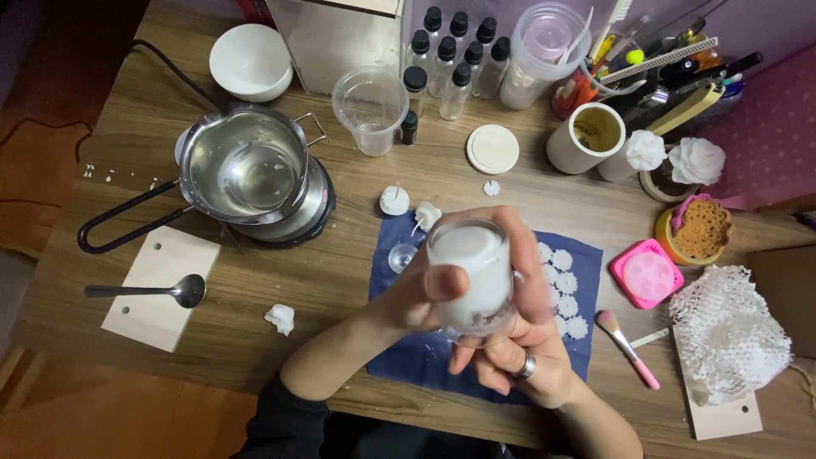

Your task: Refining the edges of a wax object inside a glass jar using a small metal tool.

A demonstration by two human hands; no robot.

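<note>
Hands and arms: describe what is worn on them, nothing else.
Both forearms are bare. The left hand shows no ring or watch; a dark sleeve is pushed up past its elbow. The right hand wears a plain silver ring on one finger. No gloves.

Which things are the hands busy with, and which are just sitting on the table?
In use:
- left hand and right hand, together holding a glass of white wax
- blue cloth under them

Lying about:
- metal melting pot
- spoon on a wooden board
- pink brush
- white bowl
- small dark-capped bottles
</note>
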